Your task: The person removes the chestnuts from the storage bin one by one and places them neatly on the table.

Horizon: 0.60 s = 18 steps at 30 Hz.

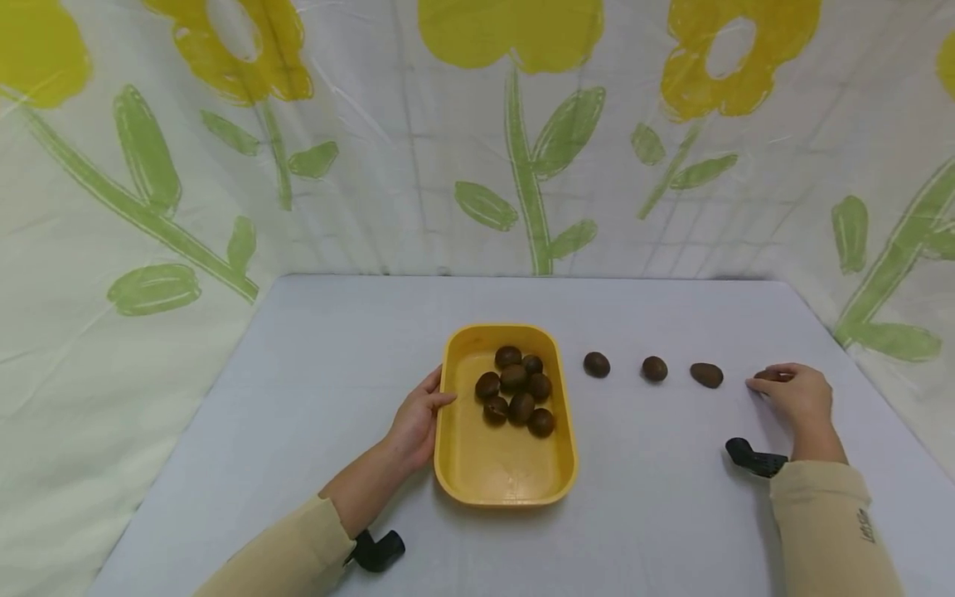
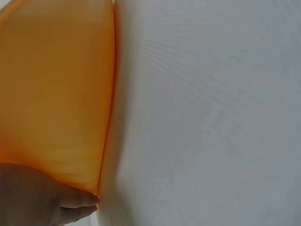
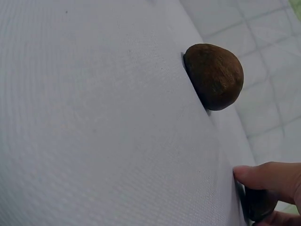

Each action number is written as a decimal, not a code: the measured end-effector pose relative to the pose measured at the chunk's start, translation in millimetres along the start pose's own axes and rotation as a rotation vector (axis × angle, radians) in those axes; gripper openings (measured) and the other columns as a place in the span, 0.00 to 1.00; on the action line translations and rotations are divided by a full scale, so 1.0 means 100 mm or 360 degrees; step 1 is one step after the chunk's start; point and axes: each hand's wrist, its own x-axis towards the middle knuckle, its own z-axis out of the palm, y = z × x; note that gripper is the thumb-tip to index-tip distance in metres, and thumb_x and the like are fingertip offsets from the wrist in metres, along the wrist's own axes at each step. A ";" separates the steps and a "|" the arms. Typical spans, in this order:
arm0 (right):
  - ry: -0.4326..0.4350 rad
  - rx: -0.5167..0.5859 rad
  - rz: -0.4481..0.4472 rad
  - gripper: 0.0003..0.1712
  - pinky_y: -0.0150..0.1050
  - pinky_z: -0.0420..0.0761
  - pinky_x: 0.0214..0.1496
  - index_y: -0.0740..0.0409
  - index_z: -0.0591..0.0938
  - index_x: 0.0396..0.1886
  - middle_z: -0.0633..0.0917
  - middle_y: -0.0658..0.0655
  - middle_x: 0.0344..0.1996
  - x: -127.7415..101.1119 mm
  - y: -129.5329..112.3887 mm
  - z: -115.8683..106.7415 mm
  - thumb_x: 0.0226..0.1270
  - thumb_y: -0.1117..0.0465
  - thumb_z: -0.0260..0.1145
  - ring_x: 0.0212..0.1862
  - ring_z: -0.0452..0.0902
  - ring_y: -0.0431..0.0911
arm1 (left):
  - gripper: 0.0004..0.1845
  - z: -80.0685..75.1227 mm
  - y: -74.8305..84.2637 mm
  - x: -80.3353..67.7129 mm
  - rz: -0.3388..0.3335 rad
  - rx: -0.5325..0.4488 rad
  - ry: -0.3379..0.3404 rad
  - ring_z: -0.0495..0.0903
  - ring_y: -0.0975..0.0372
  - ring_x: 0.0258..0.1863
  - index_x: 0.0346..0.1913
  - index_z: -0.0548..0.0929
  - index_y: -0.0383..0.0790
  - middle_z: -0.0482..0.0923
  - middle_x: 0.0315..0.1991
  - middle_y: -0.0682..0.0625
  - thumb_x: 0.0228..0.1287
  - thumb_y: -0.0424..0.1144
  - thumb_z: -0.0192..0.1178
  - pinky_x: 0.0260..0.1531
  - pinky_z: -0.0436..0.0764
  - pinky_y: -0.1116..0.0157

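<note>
A yellow plastic tray (image 1: 504,489) holds several dark brown chestnuts (image 1: 515,377), grouped toward its far half. My left hand (image 1: 418,419) grips the tray's left side, thumb over the rim; in the left wrist view the fingers (image 2: 77,197) lie against the outer wall. To the right of the tray, three chestnuts sit spaced in a row: one nearest the tray (image 1: 596,364), a middle one (image 1: 654,369) and an elongated one (image 1: 705,375). At the row's right end my right hand (image 1: 802,398) pinches another chestnut (image 3: 258,205) at the tabletop, partly covered by the fingers.
A white cloth covers the table (image 1: 656,514). Behind it hangs a white curtain (image 1: 388,166) printed with yellow flowers. Black wrist-worn devices show at the left forearm (image 1: 379,551) and the right forearm (image 1: 753,458).
</note>
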 end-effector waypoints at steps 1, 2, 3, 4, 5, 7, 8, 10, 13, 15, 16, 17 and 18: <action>0.0002 0.0005 -0.0001 0.31 0.43 0.68 0.40 0.76 0.72 0.54 0.74 0.76 0.51 0.00 0.00 0.00 0.60 0.55 0.63 0.52 0.68 0.64 | 0.34 0.00 0.00 0.00 0.0003 0.0001 -0.0007 0.49 0.54 0.73 0.74 0.44 0.41 0.43 0.75 0.47 0.66 0.26 0.38 0.72 0.52 0.56; 0.0006 0.0008 -0.0005 0.31 0.44 0.69 0.42 0.76 0.71 0.54 0.74 0.76 0.51 0.01 0.00 0.01 0.60 0.55 0.63 0.52 0.68 0.64 | 0.34 -0.01 0.00 0.00 0.0008 0.0000 -0.0016 0.48 0.54 0.73 0.74 0.43 0.41 0.43 0.75 0.47 0.66 0.26 0.38 0.72 0.51 0.56; 0.0007 0.0007 -0.0015 0.31 0.46 0.69 0.44 0.76 0.71 0.54 0.74 0.75 0.52 0.01 0.00 0.01 0.60 0.55 0.63 0.53 0.68 0.64 | 0.34 -0.01 0.00 0.00 0.0005 -0.0004 -0.0015 0.48 0.54 0.73 0.74 0.43 0.41 0.43 0.75 0.47 0.66 0.26 0.38 0.72 0.52 0.56; 0.0010 0.0004 -0.0030 0.31 0.49 0.69 0.46 0.76 0.71 0.55 0.74 0.76 0.52 0.02 0.00 0.01 0.60 0.56 0.63 0.53 0.68 0.65 | 0.34 -0.01 0.00 -0.01 0.0009 -0.0003 -0.0023 0.48 0.54 0.73 0.74 0.43 0.41 0.43 0.75 0.47 0.66 0.26 0.38 0.72 0.51 0.56; 0.0015 0.0001 -0.0045 0.31 0.51 0.69 0.48 0.76 0.71 0.55 0.74 0.76 0.52 0.02 0.00 0.01 0.60 0.56 0.63 0.54 0.68 0.65 | 0.34 -0.01 0.00 -0.01 0.0008 -0.0004 -0.0021 0.49 0.54 0.73 0.74 0.43 0.41 0.44 0.75 0.47 0.66 0.26 0.38 0.72 0.52 0.56; 0.0021 0.0004 -0.0066 0.31 0.54 0.68 0.52 0.77 0.70 0.55 0.74 0.76 0.52 0.03 0.00 0.01 0.60 0.57 0.62 0.54 0.67 0.66 | 0.34 -0.01 0.00 -0.01 0.0010 0.0001 -0.0016 0.49 0.54 0.73 0.74 0.44 0.41 0.44 0.75 0.47 0.66 0.26 0.38 0.72 0.52 0.56; 0.0022 0.0010 -0.0071 0.31 0.55 0.67 0.54 0.77 0.70 0.56 0.74 0.76 0.52 0.03 0.00 0.01 0.61 0.57 0.62 0.55 0.67 0.66 | 0.34 -0.01 0.00 -0.01 0.0013 0.0006 -0.0014 0.49 0.54 0.73 0.74 0.44 0.41 0.44 0.75 0.46 0.66 0.26 0.38 0.72 0.52 0.56; 0.0025 0.0016 -0.0072 0.31 0.57 0.66 0.56 0.77 0.69 0.57 0.73 0.77 0.53 0.03 -0.01 0.02 0.61 0.58 0.62 0.56 0.66 0.67 | 0.34 -0.01 0.00 -0.01 0.0009 0.0006 0.0002 0.50 0.54 0.73 0.74 0.44 0.41 0.45 0.75 0.47 0.66 0.26 0.39 0.71 0.52 0.56; 0.0010 0.0037 -0.0044 0.33 0.56 0.68 0.54 0.77 0.67 0.59 0.71 0.77 0.54 0.03 -0.02 0.02 0.61 0.58 0.62 0.56 0.65 0.67 | 0.34 0.00 0.01 -0.01 0.0007 0.0008 0.0010 0.50 0.54 0.73 0.74 0.45 0.42 0.45 0.75 0.47 0.66 0.26 0.39 0.71 0.52 0.56; -0.0006 0.0041 -0.0034 0.34 0.54 0.69 0.51 0.76 0.66 0.60 0.70 0.77 0.56 0.02 -0.03 0.01 0.60 0.58 0.62 0.56 0.65 0.67 | 0.34 0.00 0.01 0.00 0.0001 0.0005 0.0011 0.50 0.54 0.73 0.74 0.45 0.42 0.45 0.75 0.47 0.66 0.26 0.39 0.71 0.52 0.56; -0.0016 0.0037 -0.0033 0.35 0.53 0.70 0.51 0.76 0.65 0.61 0.69 0.77 0.57 0.02 -0.04 0.01 0.60 0.58 0.63 0.56 0.65 0.67 | 0.34 0.00 0.01 0.00 0.0000 0.0004 0.0009 0.50 0.54 0.73 0.74 0.45 0.42 0.45 0.75 0.47 0.66 0.26 0.39 0.71 0.52 0.56; -0.0030 0.0037 -0.0028 0.36 0.54 0.70 0.51 0.75 0.64 0.62 0.67 0.78 0.58 0.02 -0.04 0.00 0.60 0.58 0.63 0.57 0.64 0.67 | 0.34 0.00 0.01 0.00 0.0000 0.0004 0.0002 0.50 0.54 0.73 0.74 0.44 0.41 0.45 0.75 0.47 0.66 0.26 0.39 0.71 0.52 0.56; -0.0043 0.0031 -0.0023 0.37 0.55 0.69 0.51 0.75 0.62 0.64 0.66 0.78 0.59 0.01 -0.05 0.00 0.60 0.58 0.62 0.58 0.62 0.68 | 0.34 0.00 0.00 0.01 0.0000 0.0006 -0.0004 0.50 0.54 0.73 0.74 0.44 0.41 0.45 0.75 0.46 0.66 0.26 0.39 0.71 0.52 0.56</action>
